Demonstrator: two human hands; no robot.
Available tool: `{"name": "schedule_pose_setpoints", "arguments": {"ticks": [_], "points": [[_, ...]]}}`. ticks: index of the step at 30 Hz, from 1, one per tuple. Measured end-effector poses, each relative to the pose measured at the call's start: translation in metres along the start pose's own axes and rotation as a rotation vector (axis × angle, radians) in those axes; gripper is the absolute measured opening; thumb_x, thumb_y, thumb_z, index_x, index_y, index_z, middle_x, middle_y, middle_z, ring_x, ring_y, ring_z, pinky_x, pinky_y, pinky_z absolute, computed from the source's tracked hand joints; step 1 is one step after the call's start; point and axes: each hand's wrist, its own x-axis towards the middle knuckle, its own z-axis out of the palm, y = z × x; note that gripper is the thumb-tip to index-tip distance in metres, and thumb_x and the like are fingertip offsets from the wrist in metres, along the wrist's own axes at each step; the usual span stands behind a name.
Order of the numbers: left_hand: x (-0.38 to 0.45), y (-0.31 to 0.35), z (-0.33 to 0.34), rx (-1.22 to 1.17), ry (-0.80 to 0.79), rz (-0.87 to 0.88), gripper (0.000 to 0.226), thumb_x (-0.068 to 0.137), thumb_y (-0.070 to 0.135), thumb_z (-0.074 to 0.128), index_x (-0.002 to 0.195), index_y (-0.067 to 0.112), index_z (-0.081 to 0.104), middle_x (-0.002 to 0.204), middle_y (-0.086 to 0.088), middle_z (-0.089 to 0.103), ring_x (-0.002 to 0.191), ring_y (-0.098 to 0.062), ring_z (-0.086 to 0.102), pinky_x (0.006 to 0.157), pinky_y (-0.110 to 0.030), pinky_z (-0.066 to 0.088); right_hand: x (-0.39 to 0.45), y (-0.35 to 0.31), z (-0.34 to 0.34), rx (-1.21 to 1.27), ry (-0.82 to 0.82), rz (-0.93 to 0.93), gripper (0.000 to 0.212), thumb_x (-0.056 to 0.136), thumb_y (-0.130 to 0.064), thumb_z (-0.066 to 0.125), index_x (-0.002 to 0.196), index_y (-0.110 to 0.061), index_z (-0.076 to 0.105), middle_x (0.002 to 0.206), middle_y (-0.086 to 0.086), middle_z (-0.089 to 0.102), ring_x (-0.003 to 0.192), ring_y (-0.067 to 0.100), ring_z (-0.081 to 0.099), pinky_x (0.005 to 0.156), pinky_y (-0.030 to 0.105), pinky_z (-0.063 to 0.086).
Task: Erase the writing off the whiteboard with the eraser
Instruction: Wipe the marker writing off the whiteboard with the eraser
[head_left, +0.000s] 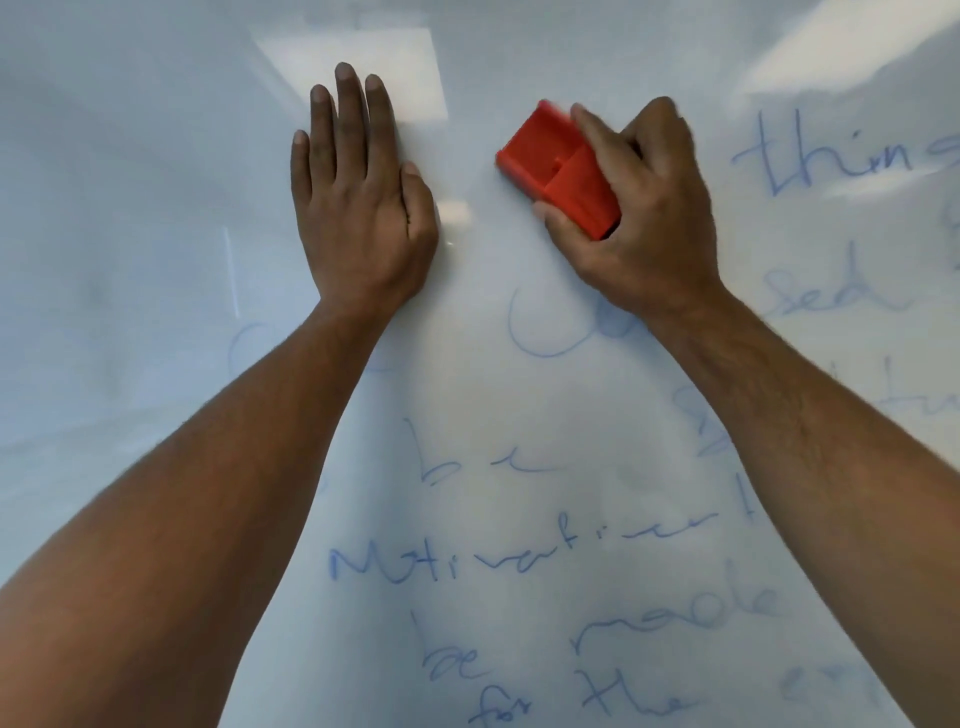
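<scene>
A whiteboard fills the whole view. Blue handwriting covers its lower middle and right side, partly smeared and faint. My right hand grips a red eraser and presses it against the board in the upper middle; the eraser looks blurred from motion. My left hand lies flat on the board with straight fingers, left of the eraser and apart from it. The board around both hands shows no writing.
More blue words run along the right edge of the board. Faint traces of strokes remain at the left near my left forearm. Bright ceiling-light reflections lie on the upper board.
</scene>
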Motion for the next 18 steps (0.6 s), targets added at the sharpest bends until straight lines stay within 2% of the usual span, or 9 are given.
{"name": "schedule_pose_setpoints", "arguments": {"ticks": [2,3,7,8,12,16,18], "points": [[-0.002,0.0,-0.001,-0.001,0.002,0.004,0.066,0.106,0.031,0.025,0.169,0.015,0.014,0.177,-0.007,0.01,0.164,-0.025,0.008,0.133,-0.042,0.008,-0.002,-0.007,0.003,-0.005,0.088,0.166,0.075,0.092,-0.051,0.073,0.147,-0.004,0.056,0.124,0.024,0.058,0.111,0.035,0.059,0.089,0.038,0.055],[-0.003,0.0,-0.001,0.0,0.003,0.008,0.065,0.107,0.031,0.025,0.169,0.015,0.015,0.177,-0.007,0.011,0.164,-0.026,0.008,0.133,-0.042,0.008,-0.005,-0.012,0.004,-0.009,0.099,0.19,0.074,0.092,-0.051,0.073,0.147,-0.005,0.056,0.124,0.024,0.058,0.111,0.035,0.059,0.089,0.038,0.055],[-0.006,0.0,0.0,0.018,0.0,0.042,0.063,0.109,0.032,0.022,0.169,0.013,0.015,0.177,-0.008,0.011,0.164,-0.026,0.008,0.133,-0.041,0.008,-0.014,-0.012,0.001,-0.04,0.014,-0.053,0.065,0.092,-0.043,0.075,0.141,-0.001,0.062,0.108,0.026,0.061,0.095,0.041,0.061,0.08,0.047,0.055],[-0.007,0.0,0.0,0.013,0.001,0.051,0.062,0.109,0.031,0.022,0.168,0.012,0.015,0.176,-0.008,0.012,0.164,-0.026,0.009,0.133,-0.041,0.009,-0.013,-0.007,-0.002,-0.055,0.027,-0.044,0.066,0.092,-0.044,0.074,0.141,-0.002,0.062,0.108,0.026,0.062,0.095,0.04,0.062,0.081,0.046,0.055],[-0.008,-0.002,0.0,-0.035,-0.003,0.102,0.061,0.11,0.028,0.025,0.167,0.011,0.02,0.176,-0.008,0.016,0.163,-0.027,0.012,0.133,-0.04,0.009,-0.012,0.002,-0.004,-0.068,0.126,0.229,0.074,0.092,-0.057,0.07,0.147,-0.009,0.057,0.123,0.023,0.059,0.109,0.033,0.06,0.091,0.041,0.056],[-0.006,-0.008,-0.003,-0.236,-0.005,0.126,0.061,0.104,0.017,0.036,0.165,0.014,0.032,0.173,-0.004,0.025,0.162,-0.024,0.017,0.133,-0.039,0.01,-0.014,0.011,-0.009,-0.084,0.022,0.018,0.07,0.094,-0.054,0.071,0.145,-0.006,0.06,0.114,0.024,0.061,0.099,0.036,0.061,0.084,0.043,0.053],[-0.008,-0.009,-0.005,-0.348,0.014,0.091,0.067,0.095,0.004,0.038,0.162,0.014,0.04,0.171,-0.003,0.032,0.161,-0.02,0.022,0.133,-0.037,0.012,-0.014,0.016,-0.01,-0.16,0.076,0.042,0.07,0.095,-0.056,0.067,0.145,-0.008,0.059,0.115,0.023,0.062,0.099,0.035,0.061,0.085,0.042,0.05]]}}
